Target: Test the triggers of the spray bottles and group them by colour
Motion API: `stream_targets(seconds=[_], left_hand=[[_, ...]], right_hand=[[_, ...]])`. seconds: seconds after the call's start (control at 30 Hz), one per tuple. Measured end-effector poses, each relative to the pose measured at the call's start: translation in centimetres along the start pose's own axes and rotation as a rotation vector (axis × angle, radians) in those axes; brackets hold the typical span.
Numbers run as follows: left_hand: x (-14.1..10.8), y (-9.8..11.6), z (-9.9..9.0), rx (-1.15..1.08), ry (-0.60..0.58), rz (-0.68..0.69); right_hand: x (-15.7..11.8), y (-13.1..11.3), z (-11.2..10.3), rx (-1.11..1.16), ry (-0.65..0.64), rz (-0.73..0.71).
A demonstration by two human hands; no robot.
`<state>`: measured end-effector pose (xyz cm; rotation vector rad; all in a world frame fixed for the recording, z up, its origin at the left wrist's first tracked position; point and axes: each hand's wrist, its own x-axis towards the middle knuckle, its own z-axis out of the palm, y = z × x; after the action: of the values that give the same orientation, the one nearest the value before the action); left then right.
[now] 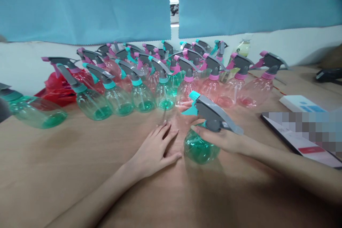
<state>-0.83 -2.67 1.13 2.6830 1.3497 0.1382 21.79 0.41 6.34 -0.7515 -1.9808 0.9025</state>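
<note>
My right hand [219,137] is wrapped round the neck of a green spray bottle [200,148] with a grey and turquoise trigger head. The bottle stands or hovers just over the table, its nozzle pointing to the left; I cannot tell whether its base touches. My left hand [155,149] lies flat on the wooden table [88,164] with its fingers spread, a short way left of the bottle. Beyond both hands stand several clear green spray bottles [144,98] and several pink spray bottles [213,89], close together in rows.
A red plastic bag [58,87] sits behind the bottles on the left. One green bottle [37,110] leans at the far left. On the right are a tablet-like device [291,135], a white box [301,103] and a black object [328,74]. Blue paper [85,7] covers the back.
</note>
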Motion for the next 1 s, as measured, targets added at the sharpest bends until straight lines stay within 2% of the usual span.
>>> stream_targets(seconds=[0.43,0.83,1.0], left_hand=[[0.09,-0.03,0.0,0.001,0.003,-0.005],[-0.15,-0.26,0.31,-0.014,0.032,0.012],[-0.01,-0.28,0.14,-0.024,0.026,0.005]], right_hand=[[0.1,0.13,0.14,0.059,0.022,-0.006],[0.24,0.09,-0.04,0.123,-0.05,0.041],[0.49,-0.21,-0.16,0.13,-0.008,-0.005]])
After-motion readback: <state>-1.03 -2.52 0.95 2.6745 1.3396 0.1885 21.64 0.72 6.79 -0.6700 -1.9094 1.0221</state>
